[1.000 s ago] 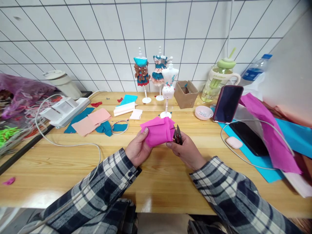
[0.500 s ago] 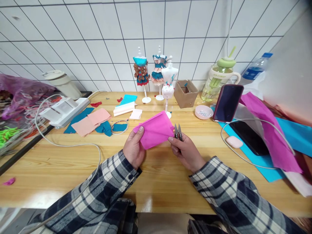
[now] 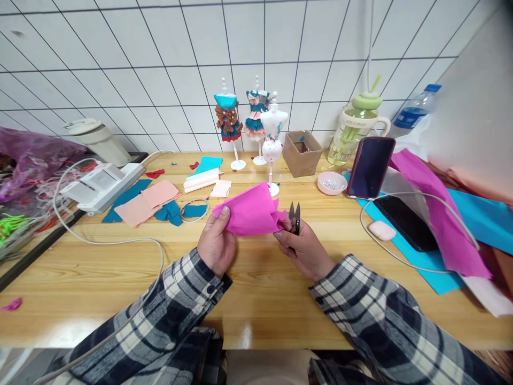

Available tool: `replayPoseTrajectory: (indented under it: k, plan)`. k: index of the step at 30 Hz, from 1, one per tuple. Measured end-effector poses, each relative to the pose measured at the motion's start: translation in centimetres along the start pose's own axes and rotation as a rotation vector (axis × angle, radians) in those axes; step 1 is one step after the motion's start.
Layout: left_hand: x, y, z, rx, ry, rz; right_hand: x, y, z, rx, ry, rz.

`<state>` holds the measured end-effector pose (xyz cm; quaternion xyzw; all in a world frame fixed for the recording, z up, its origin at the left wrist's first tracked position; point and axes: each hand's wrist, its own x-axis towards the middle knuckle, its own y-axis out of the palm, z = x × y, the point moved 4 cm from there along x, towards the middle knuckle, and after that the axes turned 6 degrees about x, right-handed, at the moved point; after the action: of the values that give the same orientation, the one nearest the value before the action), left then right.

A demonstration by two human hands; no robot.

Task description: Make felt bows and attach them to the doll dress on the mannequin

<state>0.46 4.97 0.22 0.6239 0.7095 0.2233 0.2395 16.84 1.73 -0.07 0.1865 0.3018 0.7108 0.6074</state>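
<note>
A folded piece of magenta fabric (image 3: 250,211) is stretched between my two hands above the table. My left hand (image 3: 218,240) pinches its left end, thumb on top. At the right end, my right hand (image 3: 302,246) grips a bunched corner with thumb and fingers. That same hand also holds small dark thread snips (image 3: 295,216), blades pointing up and slightly apart. Just beyond the fabric stands a bare white mini dress form (image 3: 274,128). Two more forms behind it wear tiny outfits, one with a brown bow (image 3: 228,120), one with teal and peach ruffles (image 3: 256,115).
Peach fabric pieces (image 3: 148,202), teal scraps and a metal ring (image 3: 195,209) lie left, near a white power strip (image 3: 104,187). A cardboard box (image 3: 302,155), pink dish of beads (image 3: 332,183), propped phone (image 3: 371,167) and drink bottle (image 3: 356,128) stand right. A cable (image 3: 132,239) crosses the table.
The fabric's right end is now more gathered and creased in my right hand, and its lower edge lies flatter. The whole view has shifted slightly.
</note>
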Motion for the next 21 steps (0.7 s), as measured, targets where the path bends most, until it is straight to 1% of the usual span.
replayPoseTrajectory:
  k: [3,6,10,13,16,19,21]
  plan:
    - [0.2,0.0,-0.4,-0.002,0.013,0.019,0.2,-0.2,0.1,0.031,0.018,-0.033]
    - [0.4,-0.1,-0.8,-0.001,0.046,0.028,0.2,-0.2,0.0,0.001,0.051,-0.008]
    - [0.8,-0.3,-1.3,0.002,0.091,0.008,0.4,-0.6,-0.5,-0.173,0.1,-0.019]
    - [1.1,-0.3,-1.8,0.02,0.085,0.026,0.7,-1.2,-0.6,-0.353,0.076,-0.047]
    - [1.5,-0.4,-3.1,0.026,0.112,0.027,1.0,-1.7,-0.2,-0.503,0.018,-0.09]
    - [2.2,-0.8,-4.8,0.029,0.156,-0.022,1.1,-2.2,0.4,-0.582,-0.045,-0.16]
    - [2.8,-1.1,-6.0,0.016,0.212,-0.058,1.2,-2.5,0.7,-0.596,-0.061,-0.195]
